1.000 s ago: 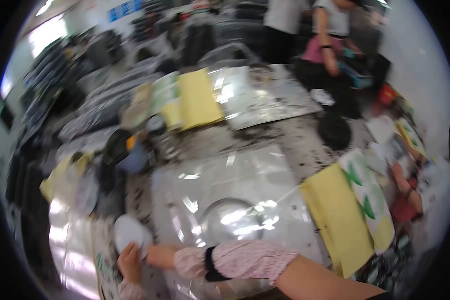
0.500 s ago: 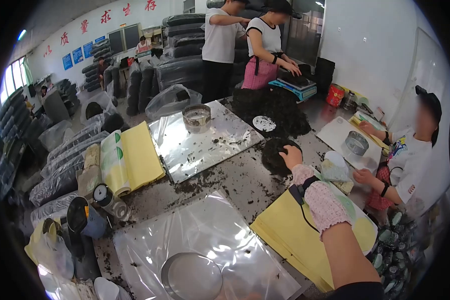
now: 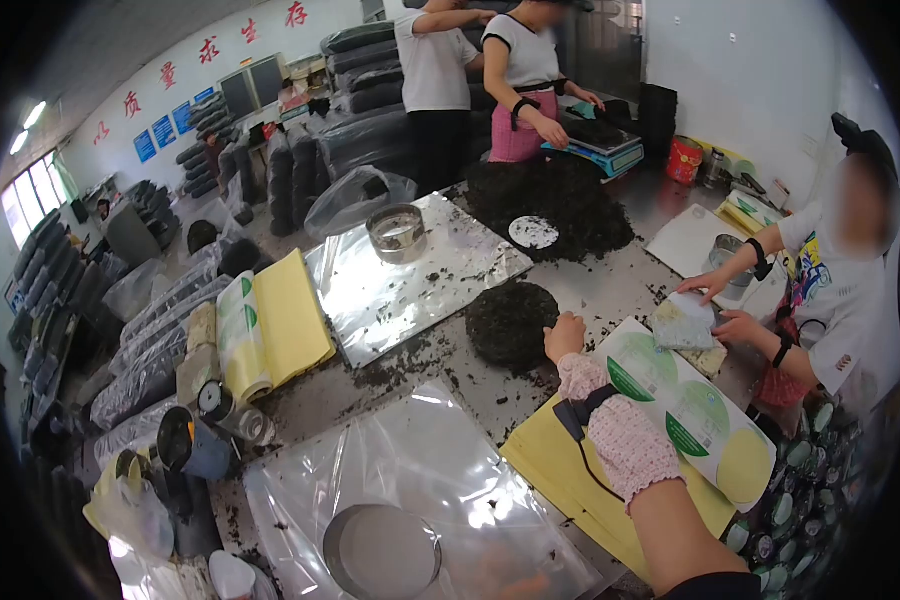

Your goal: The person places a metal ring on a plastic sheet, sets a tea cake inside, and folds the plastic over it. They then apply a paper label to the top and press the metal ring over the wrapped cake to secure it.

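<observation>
My right hand (image 3: 567, 337), in a pink cuff with a black strap at the wrist, is at the right edge of a round cake of dark dried seaweed-like flakes (image 3: 512, 324). Its fingers are curled against that edge; the fingertips are partly hidden. Nearer to me, a metal ring (image 3: 382, 507) rests on a clear plastic sheet (image 3: 400, 440). Beneath my forearm lie yellow paper sheets (image 3: 550, 470) and a printed green-and-white wrapper (image 3: 660, 385). My left hand is out of view.
Behind the cake are a loose dark heap (image 3: 580, 210) with a white disc (image 3: 533, 232), and a shiny board (image 3: 370, 310) bearing another ring (image 3: 396, 232). Co-workers stand at a scale (image 3: 600, 150) and at the right, holding a packet (image 3: 683, 320). Jars crowd the lower right.
The dark cake has shifted left, and my right hand has gone from its top to its right edge. The co-worker at right now has both hands at the packet.
</observation>
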A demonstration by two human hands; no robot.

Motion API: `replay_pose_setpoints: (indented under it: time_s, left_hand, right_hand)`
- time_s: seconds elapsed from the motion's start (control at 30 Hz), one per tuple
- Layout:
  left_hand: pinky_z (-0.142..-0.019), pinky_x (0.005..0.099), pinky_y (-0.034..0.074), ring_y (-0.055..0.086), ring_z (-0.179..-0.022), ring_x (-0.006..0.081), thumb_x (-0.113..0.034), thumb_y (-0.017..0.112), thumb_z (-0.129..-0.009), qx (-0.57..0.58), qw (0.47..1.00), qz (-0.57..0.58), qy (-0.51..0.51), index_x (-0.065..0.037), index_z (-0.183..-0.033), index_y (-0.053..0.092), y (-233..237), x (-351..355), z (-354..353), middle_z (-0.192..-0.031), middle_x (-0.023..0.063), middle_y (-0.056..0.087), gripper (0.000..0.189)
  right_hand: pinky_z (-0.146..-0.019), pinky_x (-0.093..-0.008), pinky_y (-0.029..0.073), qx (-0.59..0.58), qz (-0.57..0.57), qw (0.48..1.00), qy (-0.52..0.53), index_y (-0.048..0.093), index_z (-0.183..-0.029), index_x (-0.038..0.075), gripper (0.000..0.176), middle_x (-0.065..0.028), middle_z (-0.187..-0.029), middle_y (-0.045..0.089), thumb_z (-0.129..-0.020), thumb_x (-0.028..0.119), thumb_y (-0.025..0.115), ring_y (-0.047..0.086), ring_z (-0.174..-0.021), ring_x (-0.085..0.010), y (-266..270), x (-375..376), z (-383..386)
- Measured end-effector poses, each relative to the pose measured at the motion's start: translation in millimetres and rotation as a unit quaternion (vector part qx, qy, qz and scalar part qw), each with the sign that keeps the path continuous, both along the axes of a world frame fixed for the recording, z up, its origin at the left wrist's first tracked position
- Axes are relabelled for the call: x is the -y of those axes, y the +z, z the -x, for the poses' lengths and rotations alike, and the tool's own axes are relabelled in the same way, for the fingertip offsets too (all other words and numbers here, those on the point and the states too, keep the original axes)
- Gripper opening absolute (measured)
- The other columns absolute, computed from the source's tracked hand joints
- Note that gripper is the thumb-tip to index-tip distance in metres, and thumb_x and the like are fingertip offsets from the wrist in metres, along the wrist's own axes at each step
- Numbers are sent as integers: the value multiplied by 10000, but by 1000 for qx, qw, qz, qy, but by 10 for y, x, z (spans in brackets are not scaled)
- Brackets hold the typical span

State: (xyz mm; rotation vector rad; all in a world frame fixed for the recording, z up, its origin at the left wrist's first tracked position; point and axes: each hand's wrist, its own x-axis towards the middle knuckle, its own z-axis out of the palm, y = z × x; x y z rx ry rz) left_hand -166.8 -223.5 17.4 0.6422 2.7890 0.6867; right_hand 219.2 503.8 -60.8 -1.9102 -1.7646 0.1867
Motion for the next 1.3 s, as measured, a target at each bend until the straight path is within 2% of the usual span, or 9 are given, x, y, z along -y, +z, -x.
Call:
replay_pose_setpoints:
  time_s: [0.23,0.33,0.47,0.63,0.77,0.9,0.93,1.07,1.3]
  left_hand:
    - [-617,321,492,624,-642,230,-20,701,-816,-161,976,-142,-25,67,-846,671,-607,282,255,-741,141,639,97]
    - [-744,379,542,693,-819,316,17,643,-860,-314,926,-196,-73,44,-941,707,94,-548,-458,-910,168,712,106]
    - [-799,374,573,715,-921,300,7,666,-787,-216,896,-215,-324,-51,-1024,732,255,-1518,-1397,-1066,132,729,253]
    - [-795,371,569,705,-919,286,-45,759,-747,-62,903,-224,-360,-72,-1099,710,182,-1705,-1625,-1101,106,715,356]
    - [-859,391,541,657,-972,337,-189,817,-778,-133,901,-234,-340,-34,-1200,647,545,-1562,-1442,-1138,144,669,482]
    - [-910,409,512,585,-1118,382,-420,872,-659,-100,935,-100,-325,80,-1428,381,26,-1722,-1270,-1264,240,573,1039]
    - [-883,401,525,592,-1087,365,-544,882,-528,-131,931,-50,-337,131,-1450,289,101,-1756,-1303,-1230,232,555,1288]
    - [-820,322,553,598,-972,292,-583,882,-387,-115,917,100,-368,136,-1461,275,351,-2121,-1242,-1100,146,507,1428]
    - [-676,273,594,607,-996,251,-477,932,-396,-147,886,242,-366,136,-1462,282,-132,-2313,-1329,-1136,133,516,1391]
  right_hand:
    - [-778,-374,518,-394,52,915,64,548,-1137,-13,375,-169,-992,653,-862,147,744,651,-887,-272,-667,297,122]
    - [-685,-311,523,-526,106,836,116,533,-1179,13,360,-118,-987,654,-889,119,718,641,-855,-182,-329,802,126]
    - [-663,-265,510,-596,184,752,215,519,-1201,40,314,-73,-987,667,-928,88,667,634,-828,-122,-35,1552,287]
    - [-709,-255,524,-578,328,695,274,499,-1216,9,346,-91,-987,673,-925,72,675,644,-857,-132,524,2785,582]
    - [-716,-275,532,-484,367,724,327,488,-1222,-7,386,-108,-981,676,-916,97,699,650,-848,-137,371,3425,669]
    - [-741,-317,540,-189,225,829,476,449,-1278,-12,578,-170,-1063,620,-855,199,781,659,-849,-232,930,3658,746]
    - [-730,-354,550,-24,-73,829,554,384,-1382,-35,911,-192,-1130,548,-690,266,893,651,-906,-293,989,3589,787]
    - [-729,-390,555,186,54,732,653,232,-1501,-76,1300,-177,-1051,505,-479,329,925,633,-895,-338,1096,3739,1355]
    - [-540,-322,577,262,15,761,594,351,-1423,-132,943,-175,-998,534,-657,171,809,663,-673,-258,317,3929,1582]
